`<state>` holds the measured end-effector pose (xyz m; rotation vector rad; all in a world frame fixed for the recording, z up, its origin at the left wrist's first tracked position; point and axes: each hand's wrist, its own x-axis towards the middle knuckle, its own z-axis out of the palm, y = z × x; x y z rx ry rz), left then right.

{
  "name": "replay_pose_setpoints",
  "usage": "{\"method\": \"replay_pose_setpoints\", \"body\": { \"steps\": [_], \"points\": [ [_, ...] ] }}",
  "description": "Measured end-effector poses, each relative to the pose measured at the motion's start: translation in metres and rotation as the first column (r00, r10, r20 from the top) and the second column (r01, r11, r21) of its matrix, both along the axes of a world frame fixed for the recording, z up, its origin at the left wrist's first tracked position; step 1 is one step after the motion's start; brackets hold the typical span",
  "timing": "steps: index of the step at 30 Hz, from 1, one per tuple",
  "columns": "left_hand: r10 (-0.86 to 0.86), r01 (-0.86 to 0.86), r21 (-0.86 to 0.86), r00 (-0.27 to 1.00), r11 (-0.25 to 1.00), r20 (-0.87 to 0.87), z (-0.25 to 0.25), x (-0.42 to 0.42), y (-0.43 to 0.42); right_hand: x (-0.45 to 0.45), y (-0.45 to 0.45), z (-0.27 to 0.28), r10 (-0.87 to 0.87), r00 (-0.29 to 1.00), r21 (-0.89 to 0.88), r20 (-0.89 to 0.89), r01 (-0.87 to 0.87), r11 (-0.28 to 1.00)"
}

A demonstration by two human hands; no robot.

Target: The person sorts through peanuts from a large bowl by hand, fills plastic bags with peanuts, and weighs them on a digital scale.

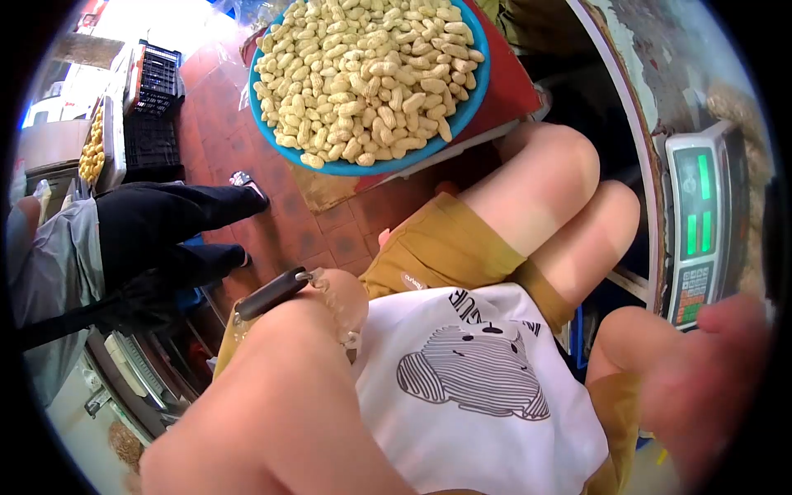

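My left hand [345, 299] is bent beyond a wrist with a black band and a clear beaded bracelet, beside my white shirt [470, 363] with a striped animal print. Its fingers are mostly hidden, and I cannot make out anything held. At the far right, my right hand [718, 371] is smeared by motion, near the lower end of a scale [695, 231] with green lit digits and a keypad. Whether it holds anything is unclear. Beyond my bare knees, a blue basin [485, 70] heaped with peanuts [363, 82] rests over a red surface.
At the left, another person in dark trousers [157, 216] stands on the red tiled floor [214, 124]. Black crates [155, 78] and a tray of yellowish items [93, 147] are behind them. A worn ledge edge [631, 99] runs along my right side.
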<state>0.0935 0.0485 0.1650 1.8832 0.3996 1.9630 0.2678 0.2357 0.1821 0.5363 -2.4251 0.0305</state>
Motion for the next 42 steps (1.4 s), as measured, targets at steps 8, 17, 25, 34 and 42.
{"method": "replay_pose_setpoints", "body": {
  "steps": [8,17,25,34,42],
  "points": [
    [0.767,-0.895,-0.446,0.292,0.009,-0.571,-0.073,-0.033,-0.006,-0.063,0.004,-0.096,-0.186,0.978,-0.622,0.097,0.206,0.756],
    [0.701,-0.879,-0.156,-0.241,-0.451,-0.671,-0.22,-0.057,-0.012,-0.173,-0.003,-0.186,0.156,0.948,-0.591,0.278,0.04,0.806],
    [0.667,-0.842,-0.121,-0.32,-0.526,-0.673,-0.236,-0.057,-0.01,-0.196,-0.005,-0.2,0.096,0.956,-0.46,0.279,0.045,0.887],
    [0.667,-0.877,-0.154,-0.221,-0.455,-0.711,-0.225,-0.071,-0.008,-0.194,-0.018,-0.202,-0.064,0.955,-0.493,0.29,0.206,0.845],
    [0.633,-0.844,-0.062,-0.349,-0.533,-0.691,-0.226,-0.068,-0.002,-0.195,-0.028,-0.21,-0.147,0.976,-0.618,0.158,0.214,0.757]
  ]
}}
